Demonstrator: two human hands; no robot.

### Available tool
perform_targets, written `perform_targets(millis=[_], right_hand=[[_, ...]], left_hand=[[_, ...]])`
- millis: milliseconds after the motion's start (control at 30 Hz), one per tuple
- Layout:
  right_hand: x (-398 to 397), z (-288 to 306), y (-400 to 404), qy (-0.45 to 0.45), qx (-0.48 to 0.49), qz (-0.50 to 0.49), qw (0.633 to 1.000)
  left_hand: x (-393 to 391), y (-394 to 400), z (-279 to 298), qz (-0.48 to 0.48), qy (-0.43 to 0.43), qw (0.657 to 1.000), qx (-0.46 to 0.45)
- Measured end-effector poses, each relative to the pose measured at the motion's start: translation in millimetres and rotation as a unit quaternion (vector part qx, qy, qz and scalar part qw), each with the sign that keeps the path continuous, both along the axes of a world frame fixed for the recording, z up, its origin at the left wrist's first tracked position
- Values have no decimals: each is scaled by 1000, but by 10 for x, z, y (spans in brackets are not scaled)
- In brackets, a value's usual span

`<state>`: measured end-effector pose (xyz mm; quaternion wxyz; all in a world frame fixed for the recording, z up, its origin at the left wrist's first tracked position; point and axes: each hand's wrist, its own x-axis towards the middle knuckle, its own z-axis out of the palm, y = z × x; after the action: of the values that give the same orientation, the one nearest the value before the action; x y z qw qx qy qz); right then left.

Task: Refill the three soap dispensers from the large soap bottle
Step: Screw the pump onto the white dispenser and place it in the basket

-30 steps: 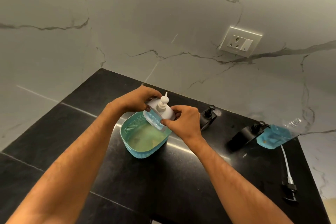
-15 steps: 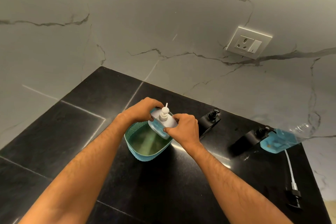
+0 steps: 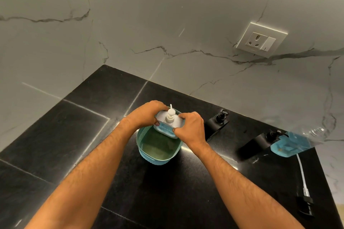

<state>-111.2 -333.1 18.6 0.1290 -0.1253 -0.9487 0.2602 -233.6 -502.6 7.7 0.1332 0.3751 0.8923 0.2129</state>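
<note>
Reaching forward from the lower edge of the head view, both bare forearms converge over a teal perforated basket [image 3: 141, 152] that stands on the black stone counter [image 3: 55, 135]. The left hand [image 3: 147, 113] curls over the far-left side of a white soap dispenser [image 3: 166, 126], fingers wrapped around its upper edge and thumb pressed to its near face. The right hand [image 3: 191, 126] closes on the dispenser's right side, thumb on the front edge and fingers behind. The dispenser is held between both hands, tilted, above the basket's far rim; blue liquid shows in its lower part, and its white pump [image 3: 170, 115] points upward between the hands. To the right of the right hand, a black dispenser [image 3: 216, 124] stands on the counter. Farther right, a second black dispenser [image 3: 256, 145] stands just beside the large soap bottle [image 3: 292, 143], which holds blue soap. A black pump head with a white tube [image 3: 302, 178] lies on the counter near the right edge.
</note>
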Motion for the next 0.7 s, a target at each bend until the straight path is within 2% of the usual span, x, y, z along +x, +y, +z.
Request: perform_targets(millis=[267,700], right_hand=[[-4,-2,28,6,14,18,1000],[32,-45,52,5,37,31,999]], left_hand=[[3,39,-27,-16,34,999,-4],[55,5,-185,-1,70,996,63]])
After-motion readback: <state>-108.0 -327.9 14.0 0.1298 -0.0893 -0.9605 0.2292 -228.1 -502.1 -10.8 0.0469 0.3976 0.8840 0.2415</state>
